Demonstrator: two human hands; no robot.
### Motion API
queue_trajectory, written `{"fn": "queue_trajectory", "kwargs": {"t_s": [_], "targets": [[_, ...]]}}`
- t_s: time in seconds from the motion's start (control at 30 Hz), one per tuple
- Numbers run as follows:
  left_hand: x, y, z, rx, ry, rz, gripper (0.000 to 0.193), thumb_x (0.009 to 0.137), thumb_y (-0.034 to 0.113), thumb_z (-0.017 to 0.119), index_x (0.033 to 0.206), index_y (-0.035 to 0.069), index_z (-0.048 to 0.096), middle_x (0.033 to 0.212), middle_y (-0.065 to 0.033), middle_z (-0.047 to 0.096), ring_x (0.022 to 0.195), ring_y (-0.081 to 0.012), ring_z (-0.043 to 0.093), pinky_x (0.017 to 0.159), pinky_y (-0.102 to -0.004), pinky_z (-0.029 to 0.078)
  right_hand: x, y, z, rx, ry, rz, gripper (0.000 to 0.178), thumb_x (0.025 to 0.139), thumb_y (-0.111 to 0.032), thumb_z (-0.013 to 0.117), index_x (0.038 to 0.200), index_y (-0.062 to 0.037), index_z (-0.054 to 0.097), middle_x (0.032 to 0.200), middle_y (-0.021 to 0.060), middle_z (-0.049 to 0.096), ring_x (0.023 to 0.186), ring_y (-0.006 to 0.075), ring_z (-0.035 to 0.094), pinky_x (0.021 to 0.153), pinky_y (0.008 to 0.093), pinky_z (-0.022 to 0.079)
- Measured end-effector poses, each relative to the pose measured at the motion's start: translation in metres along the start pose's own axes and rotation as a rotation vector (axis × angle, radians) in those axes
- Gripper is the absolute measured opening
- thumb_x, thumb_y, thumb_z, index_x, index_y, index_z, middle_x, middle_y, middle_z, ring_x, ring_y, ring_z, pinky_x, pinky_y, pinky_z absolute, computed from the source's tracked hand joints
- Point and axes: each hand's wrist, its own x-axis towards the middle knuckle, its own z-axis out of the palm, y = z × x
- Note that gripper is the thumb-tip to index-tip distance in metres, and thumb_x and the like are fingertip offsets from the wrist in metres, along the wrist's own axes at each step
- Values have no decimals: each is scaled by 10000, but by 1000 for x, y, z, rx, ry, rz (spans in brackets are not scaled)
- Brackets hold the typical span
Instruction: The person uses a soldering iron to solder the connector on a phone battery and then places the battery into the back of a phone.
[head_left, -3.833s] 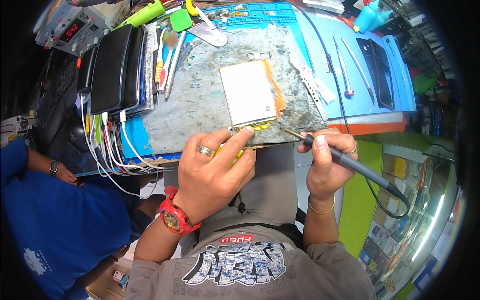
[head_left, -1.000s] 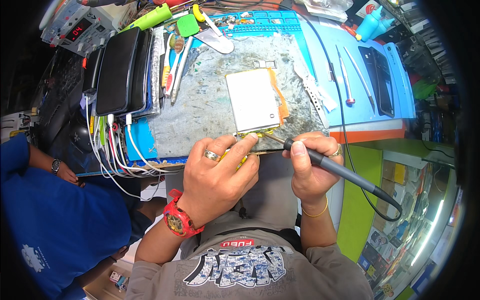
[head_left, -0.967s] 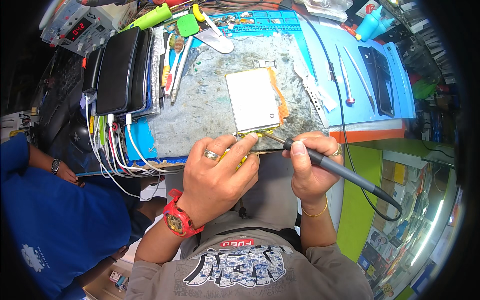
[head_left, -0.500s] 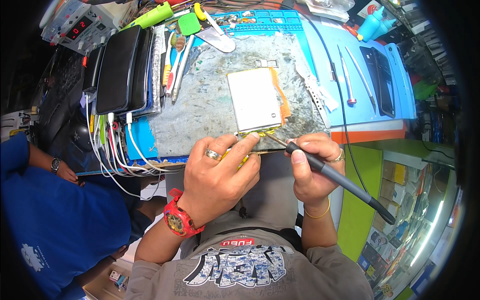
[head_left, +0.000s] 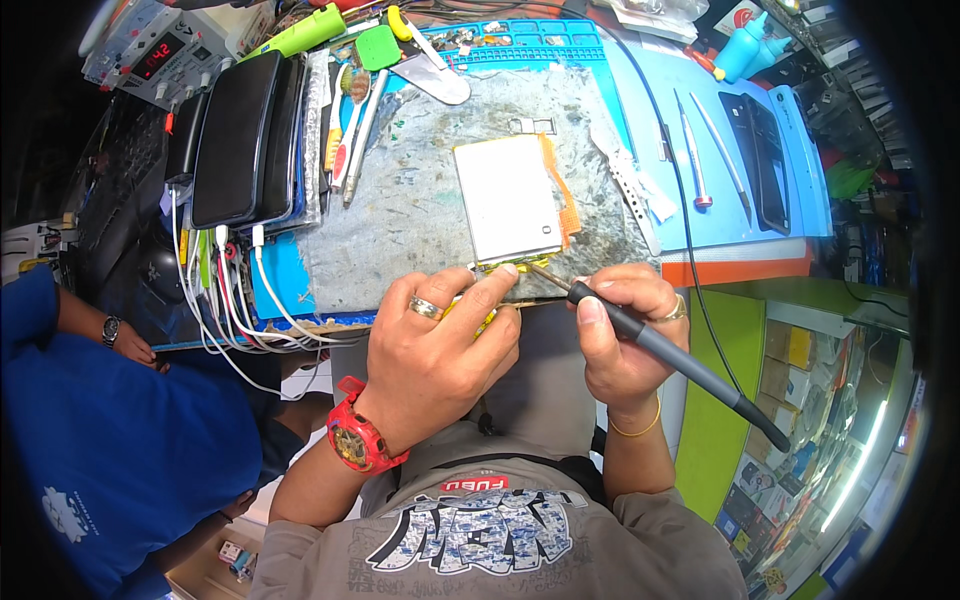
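A flat white battery [head_left: 508, 200], with an orange flex strip [head_left: 567, 212] along its right side, lies on the grey cloth. At its near edge runs a narrow yellow-gold strip [head_left: 535, 265]. My left hand [head_left: 440, 340] is closed, with its index fingertip pressed down on that strip. Bits of something yellow [head_left: 487, 322] show between its fingers; the rest is hidden beneath the hand. My right hand [head_left: 630, 325] grips a soldering iron [head_left: 665, 350] like a pen, its tip at the strip beside my left index fingertip.
Stacked phones [head_left: 235, 140] with white cables [head_left: 260, 285] stand at left, near a power supply [head_left: 160, 55]. Brushes [head_left: 350, 120] lie beside them. Right are tweezers [head_left: 630, 190], a screwdriver [head_left: 693, 150] and a dark phone part [head_left: 757, 160]. A person in blue [head_left: 130, 420] is at left.
The soldering iron and my right hand have shifted very slightly left. The power supply's red display reads differently. My left hand and the battery stay put.
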Motion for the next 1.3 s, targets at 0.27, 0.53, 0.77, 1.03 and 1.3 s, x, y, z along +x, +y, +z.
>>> {"fn": "queue_trajectory", "kwargs": {"t_s": [0.27, 0.53, 0.77, 1.03, 1.3], "targets": [[0, 0, 0, -1, -4, -1, 186, 705, 115, 806, 851, 85, 695, 1147, -33, 716, 960, -216, 650, 801, -376, 493, -2, 0, 2, 50, 48, 42, 209, 830, -12, 757, 970, -14, 602, 872, 148, 694, 727, 179, 669, 634, 284, 536], [0, 1, -1, 0, -9, -5, 188, 706, 115, 807, 854, 85, 696, 1152, -32, 715, 970, -217, 647, 806, -378, 493, 0, 0, 1, 37, 31, 33, 207, 829, -10, 755, 971, -15, 606, 867, 149, 695, 719, 178, 667, 630, 284, 535], [0, 0, 0, 0, -6, -3, 191, 708, 115, 811, 857, 84, 695, 1157, -33, 715, 971, -217, 648, 808, -378, 491, -1, 0, 1, 35, 40, 32, 207, 833, -13, 753, 975, -14, 603, 866, 151, 693, 724, 182, 669, 632, 286, 536], [0, 0, 0, -4, -7, -5, 196, 706, 115, 813, 861, 85, 698, 1156, -33, 715, 965, -216, 651, 806, -377, 488, -2, 1, 2, 65, 53, 54, 211, 841, -19, 752, 988, -18, 601, 879, 151, 693, 734, 176, 665, 634, 285, 534], [0, 0, 0, -2, -6, -5, 193, 702, 114, 812, 853, 84, 696, 1155, -33, 715, 965, -215, 650, 802, -376, 490, -2, 1, 1, 64, 58, 55, 211, 842, -19, 752, 991, -15, 602, 875, 144, 692, 731, 171, 663, 635, 278, 532]]}}
